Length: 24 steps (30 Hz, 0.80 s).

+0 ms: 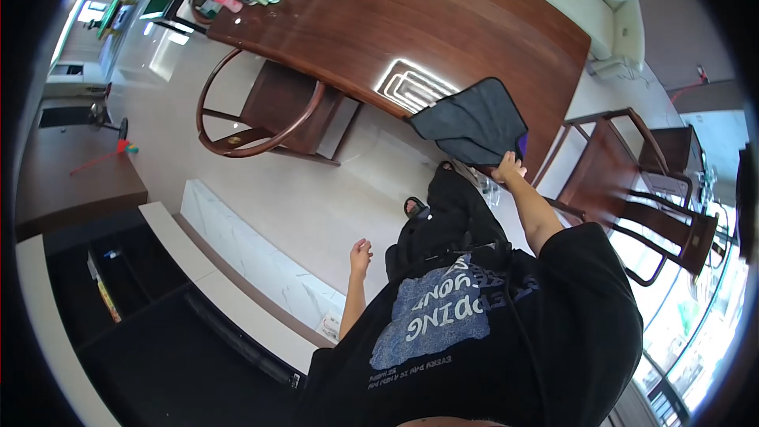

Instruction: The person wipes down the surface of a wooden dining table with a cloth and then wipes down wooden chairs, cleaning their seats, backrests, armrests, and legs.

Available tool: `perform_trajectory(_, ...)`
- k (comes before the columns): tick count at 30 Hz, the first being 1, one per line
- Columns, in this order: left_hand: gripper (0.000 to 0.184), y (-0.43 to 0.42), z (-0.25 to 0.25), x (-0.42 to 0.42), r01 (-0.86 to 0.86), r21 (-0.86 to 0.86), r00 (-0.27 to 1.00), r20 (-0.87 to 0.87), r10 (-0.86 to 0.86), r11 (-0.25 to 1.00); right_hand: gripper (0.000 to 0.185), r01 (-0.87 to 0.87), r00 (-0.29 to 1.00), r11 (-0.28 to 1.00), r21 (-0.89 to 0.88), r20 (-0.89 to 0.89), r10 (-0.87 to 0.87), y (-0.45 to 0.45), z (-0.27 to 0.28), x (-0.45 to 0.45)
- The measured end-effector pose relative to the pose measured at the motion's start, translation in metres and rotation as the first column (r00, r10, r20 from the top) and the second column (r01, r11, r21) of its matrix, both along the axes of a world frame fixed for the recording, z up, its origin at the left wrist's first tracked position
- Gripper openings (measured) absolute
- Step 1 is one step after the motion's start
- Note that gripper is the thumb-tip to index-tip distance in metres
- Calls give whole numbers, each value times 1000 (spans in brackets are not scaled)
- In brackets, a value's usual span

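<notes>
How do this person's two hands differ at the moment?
The right hand touches the lower edge of the dark grey cloth; the left hand is away from it and looks empty.
The right hand is reached out at the near edge of the wooden table, while the left hand is lower, in the air beside the body.
Both hands are bare.
</notes>
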<state>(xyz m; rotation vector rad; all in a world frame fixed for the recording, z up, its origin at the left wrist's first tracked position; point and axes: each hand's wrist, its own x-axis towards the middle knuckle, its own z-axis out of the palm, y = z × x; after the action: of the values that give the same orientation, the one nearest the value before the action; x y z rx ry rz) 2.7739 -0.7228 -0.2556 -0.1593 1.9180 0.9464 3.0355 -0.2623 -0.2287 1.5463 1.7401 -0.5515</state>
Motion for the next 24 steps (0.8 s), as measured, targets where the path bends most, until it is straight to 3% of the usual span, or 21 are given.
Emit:
perform_trajectory(3, 49, -8, -12, -10, 50, -136, 999, 2, -50, 989, 63, 136, 986, 976, 171, -114, -117, 11, -6, 4)
perform_trajectory(4, 50, -8, -24, -13, 188, -139, 973, -110, -204, 972, 61, 177, 973, 970, 164, -179, -147, 13, 7, 0)
perform_trajectory(6, 52, 3, -41, -12, 446, -177, 816, -323, -479, 878, 62, 160, 939, 950, 267, -338, -63, 15, 12, -3)
perform_trajectory(8, 53, 56, 11, 2, 496, -120, 795, -336, -505, 860, 70, 66, 860, 924, 377, -491, 139, 21, -25, 4)
perform_trajectory(10, 53, 117, 42, 13, 546, -68, 771, -348, -533, 835, 82, -136, 840, 939, 315, -467, 278, 30, -31, 0)
perform_trajectory(12, 51, 151, 47, 30, 590, -29, 740, -379, -555, 807, 88, -202, 888, 977, 69, -407, 212, 31, -19, 0)
perform_trajectory(14, 51, 191, 43, 51, 620, -35, 705, -413, -577, 784, 92, -236, 862, 971, 32, -454, 224, 25, -15, 15)
perform_trajectory(17, 52, 241, 25, 89, 693, -42, 614, -487, -621, 719, 92, -277, 826, 951, 137, -472, 309, 8, -29, 43)
perform_trajectory(19, 53, 281, 29, 135, 703, -12, 650, -395, -649, 711, 92, -266, 826, 956, 124, -482, 292, -2, -26, 73)
perform_trajectory(21, 56, 309, 5, 169, 854, -107, 392, -509, -766, 509, 89, -262, 812, 953, 153, -499, 303, -8, -24, 105)
perform_trajectory(22, 56, 322, 8, 186, 864, -112, 378, -502, -778, 491, 89, -243, 818, 959, 144, -502, 283, -11, -25, 121)
perform_trajectory(24, 60, 359, 15, 215, 878, -113, 257, -710, -656, 466, 82, -196, 790, 972, 127, -567, 233, -6, -26, 143)
